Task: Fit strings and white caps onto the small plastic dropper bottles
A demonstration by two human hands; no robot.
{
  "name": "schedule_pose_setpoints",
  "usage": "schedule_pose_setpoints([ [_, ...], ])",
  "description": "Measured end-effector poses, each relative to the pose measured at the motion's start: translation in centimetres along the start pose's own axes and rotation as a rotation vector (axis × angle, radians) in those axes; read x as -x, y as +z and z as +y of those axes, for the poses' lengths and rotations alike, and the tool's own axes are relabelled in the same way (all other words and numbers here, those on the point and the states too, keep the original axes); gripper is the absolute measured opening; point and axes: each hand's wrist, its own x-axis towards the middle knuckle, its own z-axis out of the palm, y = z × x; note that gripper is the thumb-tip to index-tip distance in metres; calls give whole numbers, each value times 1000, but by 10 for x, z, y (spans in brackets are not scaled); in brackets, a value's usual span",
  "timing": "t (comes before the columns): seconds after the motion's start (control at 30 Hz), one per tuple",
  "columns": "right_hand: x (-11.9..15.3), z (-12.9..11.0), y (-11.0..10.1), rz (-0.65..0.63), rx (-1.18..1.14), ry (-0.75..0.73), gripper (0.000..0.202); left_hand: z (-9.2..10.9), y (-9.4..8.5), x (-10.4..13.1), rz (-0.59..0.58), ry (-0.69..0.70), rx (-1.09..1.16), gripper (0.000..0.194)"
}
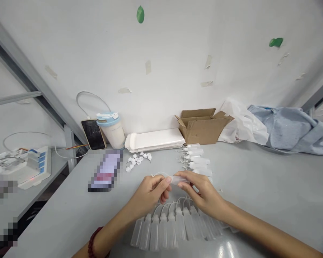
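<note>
A small translucent bottle (176,180) is held level between my two hands above the grey table. My left hand (154,190) pinches its cap end, where a thin white tube curves up over the fingers. Closed around the body of the same bottle is my right hand (199,186). Below my hands lies a row of several similar bottles (163,233) with thin tubes at their tops, partly hidden by my right forearm. Beyond my right hand is a stack of more bottles (199,161). Several small white caps (137,159) lie loose to the left.
A phone (105,170) lies at the left; another phone (94,134) leans beside a cup (113,132). Along the wall are white flat packs (156,139), an open cardboard box (204,130), a plastic bag (240,123) and blue cloth (290,129). A power strip (40,168) sits far left.
</note>
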Motion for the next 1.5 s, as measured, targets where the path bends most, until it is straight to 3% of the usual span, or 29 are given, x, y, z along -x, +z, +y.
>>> schedule_pose_setpoints([
  [0.37, 3, 7, 3, -41, 91, -101, 24, 0, -4, 0, -49, -37, 33, 38],
  [0.47, 1, 3, 0, -66, -3, -36, 25, 0, -5, 1, -58, 4, 4, 40],
  [0.67, -1, -4, -4, -210, -342, 250, 36, 4, -3, 7, -18, 102, -200, 41],
  [0.73, -2, -3, -4, -219, -359, 266, 37, 6, -6, 5, -11, 112, -291, 41],
  [0.83, -6, 4, -8, -100, -167, 175, 33, 5, -19, 0, 62, 124, -559, 41],
  [0.93, -13, 22, -17, 98, 126, 86, 31, -2, -42, -4, 293, 120, -1043, 29],
  [1.0, -18, 39, -26, 194, 353, 60, 33, -10, -59, -6, 425, 30, -1328, 24],
  [1.03, -21, 47, -30, 239, 477, 37, 34, -14, -67, -6, 435, -35, -1399, 24],
  [1.13, -27, 70, -40, 294, 666, 33, 36, -24, -83, -8, 373, -200, -1416, 25],
  [1.23, -29, 82, -44, 290, 723, 57, 33, -30, -89, -10, 327, -234, -1358, 22],
  [1.5, -26, 74, -41, 302, 810, 53, 25, -30, -86, -12, 240, -236, -1212, 17],
])
